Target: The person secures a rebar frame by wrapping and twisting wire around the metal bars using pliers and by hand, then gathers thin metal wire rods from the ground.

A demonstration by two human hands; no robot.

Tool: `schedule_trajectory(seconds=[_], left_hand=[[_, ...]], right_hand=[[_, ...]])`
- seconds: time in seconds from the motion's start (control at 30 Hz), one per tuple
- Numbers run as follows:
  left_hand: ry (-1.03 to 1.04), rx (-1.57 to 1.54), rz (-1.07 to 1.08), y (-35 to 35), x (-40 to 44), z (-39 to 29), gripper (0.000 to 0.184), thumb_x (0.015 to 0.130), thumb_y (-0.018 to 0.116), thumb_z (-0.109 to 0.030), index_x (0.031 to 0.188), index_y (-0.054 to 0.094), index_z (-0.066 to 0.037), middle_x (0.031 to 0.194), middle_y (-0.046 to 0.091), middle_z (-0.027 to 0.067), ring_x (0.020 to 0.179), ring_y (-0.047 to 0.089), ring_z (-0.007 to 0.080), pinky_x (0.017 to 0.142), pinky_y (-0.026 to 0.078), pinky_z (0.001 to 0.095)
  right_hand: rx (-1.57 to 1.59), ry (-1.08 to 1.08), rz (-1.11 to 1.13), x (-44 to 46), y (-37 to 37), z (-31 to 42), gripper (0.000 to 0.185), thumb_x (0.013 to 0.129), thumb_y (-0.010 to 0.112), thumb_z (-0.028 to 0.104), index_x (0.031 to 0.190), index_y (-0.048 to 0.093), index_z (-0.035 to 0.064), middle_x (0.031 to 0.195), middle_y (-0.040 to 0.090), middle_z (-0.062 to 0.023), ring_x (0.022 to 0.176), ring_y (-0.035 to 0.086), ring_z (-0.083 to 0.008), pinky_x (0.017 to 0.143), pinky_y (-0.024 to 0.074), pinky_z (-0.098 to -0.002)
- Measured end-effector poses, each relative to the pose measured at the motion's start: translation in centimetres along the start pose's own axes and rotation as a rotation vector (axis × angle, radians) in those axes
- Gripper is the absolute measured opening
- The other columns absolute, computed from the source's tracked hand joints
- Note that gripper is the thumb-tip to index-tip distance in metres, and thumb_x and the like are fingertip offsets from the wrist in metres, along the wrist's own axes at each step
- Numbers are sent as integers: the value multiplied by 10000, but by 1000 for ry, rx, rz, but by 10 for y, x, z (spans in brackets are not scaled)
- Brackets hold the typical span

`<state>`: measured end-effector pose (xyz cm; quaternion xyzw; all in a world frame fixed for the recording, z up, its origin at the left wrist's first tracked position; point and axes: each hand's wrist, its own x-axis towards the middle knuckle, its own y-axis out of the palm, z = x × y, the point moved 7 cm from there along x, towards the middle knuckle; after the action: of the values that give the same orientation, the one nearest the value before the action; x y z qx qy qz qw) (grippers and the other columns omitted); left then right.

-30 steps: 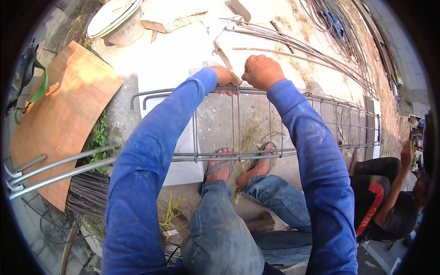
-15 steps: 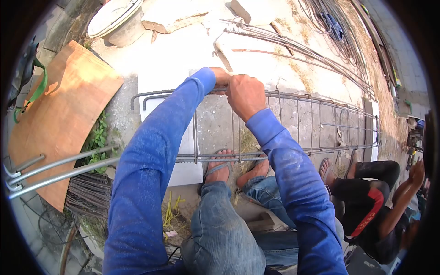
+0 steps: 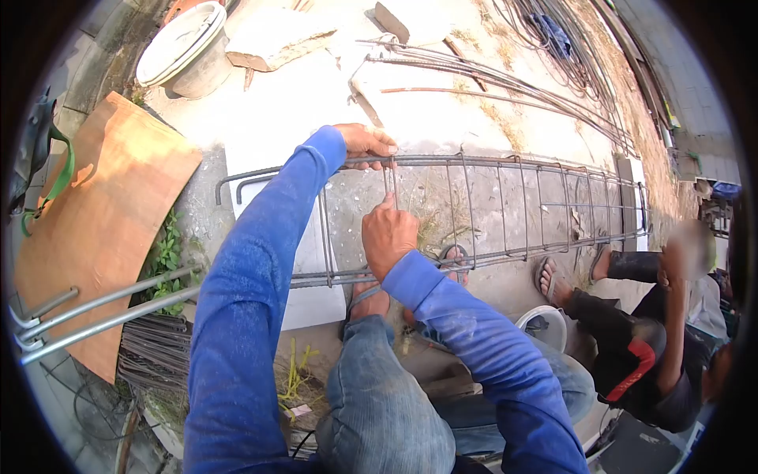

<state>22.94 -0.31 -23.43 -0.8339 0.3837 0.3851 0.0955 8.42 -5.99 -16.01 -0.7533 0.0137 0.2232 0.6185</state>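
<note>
A long rebar cage point(image 3: 513, 207) of lengthwise bars and thin rectangular stirrups lies across the ground in front of me. My left hand point(image 3: 366, 144) is closed at its far top bar, thumb and fingers around the bar beside a stirrup. Below it, my right hand point(image 3: 390, 237) is inside the cage's width, near a stirrup leg. Its index finger points up along that leg while the other fingers are curled. What lies inside the right palm is hidden. Hooked bar ends point(image 3: 229, 188) stick out at the left, over a white board point(image 3: 314, 304).
Another person point(image 3: 632, 340) sits at the right, feet close to the cage. A white bucket point(image 3: 545, 328) stands by my knee. Metal tubes point(image 3: 118, 316), a plywood sheet point(image 3: 103, 229) and a lidded bucket point(image 3: 189, 51) are at the left. Loose rebar point(image 3: 450, 67) lies beyond.
My right hand has moved down from the top bar, away from my left hand, and its index finger has straightened. My left hand stays at the bar. The other person's hand has risen toward their head.
</note>
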Motion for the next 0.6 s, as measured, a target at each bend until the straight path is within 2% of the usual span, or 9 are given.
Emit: schedule_trajectory(seconds=[0.07, 0.17, 0.27, 0.37, 0.4, 0.47, 0.5, 0.57, 0.6], left_hand=[[-18, 19, 0, -1, 1, -1, 456, 976, 709, -333, 1383, 607, -154, 1153, 749, -4, 831, 624, 61, 647, 493, 213], [-15, 31, 34, -4, 10, 6, 485, 971, 717, -339, 1398, 604, -140, 1185, 737, 10, 886, 653, 96, 673, 515, 232], [-6, 91, -4, -6, 5, -4, 520, 963, 727, -354, 1407, 601, -116, 1217, 723, 51, 950, 684, 146, 708, 540, 257], [12, 138, -84, -8, 0, -8, 557, 934, 755, -395, 1370, 628, -72, 1194, 725, 103, 990, 702, 175, 726, 553, 278], [21, 149, -110, -10, 2, -7, 571, 922, 767, -413, 1349, 643, -54, 1178, 729, 120, 999, 707, 181, 730, 556, 285], [-60, 224, -127, -17, 13, 0, 557, 879, 800, -472, 1222, 705, -44, 1138, 747, 112, 867, 723, 134, 688, 549, 237], [-98, 261, -141, -22, 16, 2, 559, 857, 816, -502, 1159, 736, -38, 1118, 756, 107, 801, 731, 111, 667, 546, 214], [-177, 325, -158, -14, -13, -5, 633, 851, 805, -539, 1171, 722, 1, 1066, 744, 156, 858, 726, 155, 733, 576, 278], [-203, 362, -164, -10, -20, -15, 671, 847, 799, -558, 1177, 715, 21, 1040, 738, 181, 886, 723, 177, 765, 591, 310]], right_hand=[[9, 70, 57, 1, 1, 12, 368, 940, 600, 133, 1229, 681, -80, 979, 778, -147, 716, 761, -235, 580, 578, -357], [193, 62, 198, 33, 36, 5, 399, 941, 595, 142, 1268, 669, -75, 1086, 758, -197, 854, 770, -262, 690, 603, -357], [308, 153, 314, 50, 47, 3, 386, 972, 567, 197, 1319, 694, 84, 1577, 420, -239, 1061, 737, -270, 746, 614, -381], [490, 312, 318, 55, 60, 10, 614, 973, 566, 212, 1551, 430, 57, 1453, 558, -267, 1039, 742, -281, 814, 599, -389], [554, 321, 321, 56, 63, 9, 689, 966, 571, 197, 1583, 298, 57, 1377, 600, -275, 1031, 742, -299, 832, 593, -408], [680, 336, 324, 59, 66, 9, 891, 953, 581, 167, 1646, 33, 56, 1224, 685, -289, 1013, 740, -335, 866, 581, -446], [783, 356, 263, 62, 69, 10, 920, 946, 576, 144, 1640, -24, 76, 1153, 697, -291, 997, 736, -361, 873, 575, -460], [992, 396, 134, 63, 82, 14, 990, 933, 567, 98, 1628, -138, 117, 1010, 721, -294, 964, 727, -414, 888, 562, -489], [1082, 406, 110, 60, 82, 17, 1006, 924, 566, 79, 1618, -162, 118, 1007, 708, -322, 948, 704, -466, 876, 543, -520]])
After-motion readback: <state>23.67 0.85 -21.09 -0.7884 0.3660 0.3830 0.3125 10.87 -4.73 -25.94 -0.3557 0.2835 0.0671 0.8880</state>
